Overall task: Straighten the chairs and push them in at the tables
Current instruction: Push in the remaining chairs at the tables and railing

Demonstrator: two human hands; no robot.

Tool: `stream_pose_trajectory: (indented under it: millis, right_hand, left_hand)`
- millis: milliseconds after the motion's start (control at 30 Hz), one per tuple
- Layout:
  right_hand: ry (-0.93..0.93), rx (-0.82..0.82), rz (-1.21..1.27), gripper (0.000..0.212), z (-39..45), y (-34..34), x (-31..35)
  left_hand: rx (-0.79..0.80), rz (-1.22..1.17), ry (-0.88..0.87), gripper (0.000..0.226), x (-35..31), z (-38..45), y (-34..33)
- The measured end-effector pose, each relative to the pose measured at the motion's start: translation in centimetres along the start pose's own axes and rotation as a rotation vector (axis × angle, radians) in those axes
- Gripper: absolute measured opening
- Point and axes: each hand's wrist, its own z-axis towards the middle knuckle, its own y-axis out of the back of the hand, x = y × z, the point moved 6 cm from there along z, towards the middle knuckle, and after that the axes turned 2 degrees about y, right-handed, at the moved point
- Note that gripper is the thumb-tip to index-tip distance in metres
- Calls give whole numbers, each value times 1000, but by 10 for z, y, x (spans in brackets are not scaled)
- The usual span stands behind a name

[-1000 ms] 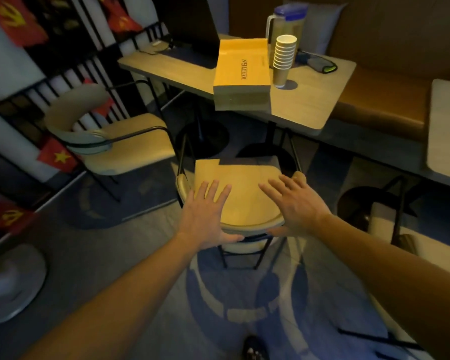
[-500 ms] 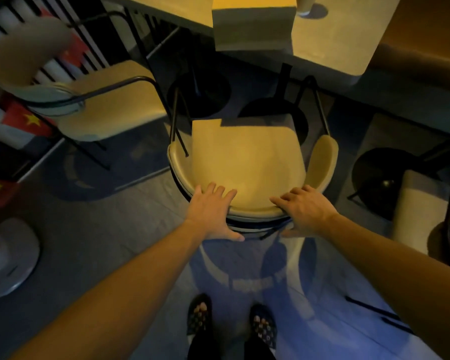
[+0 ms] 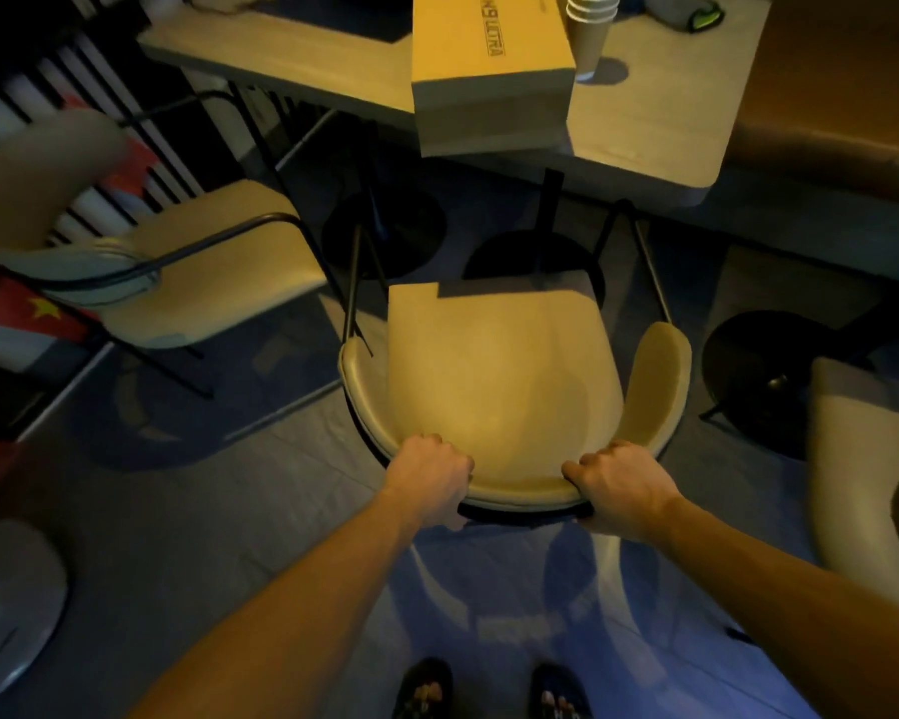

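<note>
A wooden table (image 3: 655, 132) stood ahead of a tan armchair (image 3: 499, 376) pulled out from it, the left hand (image 3: 432, 480) and right hand (image 3: 618, 490) clamped on its curved backrest; a hard shove risked jarring the overhanging yellow box (image 3: 489, 70) loose.

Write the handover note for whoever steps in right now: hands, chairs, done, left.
Left hand: shut on the curved backrest rim of the centre chair.
Right hand: shut on the same rim, further right.
Centre chair: faces the table, only the seat's front edge near it; not pushed in.
Second chair: to the left, angled away from the table, untouched.
Done: both-hand grip taken.
Left: slide the centre chair under, then probably square and push in the left one.
</note>
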Motion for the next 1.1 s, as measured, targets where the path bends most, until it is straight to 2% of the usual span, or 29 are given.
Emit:
stream_pose_trajectory:
  millis: [300,433,633,900,1033,1100]
  right_hand:
    - [-152,43,72,48,19,4,49]
    - [-208,18,85,51,42,13,64]
    - [-219,-6,110,47,60,28,64]
    - [-199,-7,83,46,71,39,58]
    - [-200,-9,115,46,78,40,61]
    - [-234,-6,104,51,76,42,64]
  left_hand:
    - [-40,127,-161,47,57,13,-4]
    - [-59,201,-209,53,87,23,1]
    - [-65,187,-207,59,109,34,-2]
    - [-82,172,-164,55,118,40,-7]
    - [-113,185,-167,62,124,39,-11]
    - [-160,150,-167,73,126,35,-11]
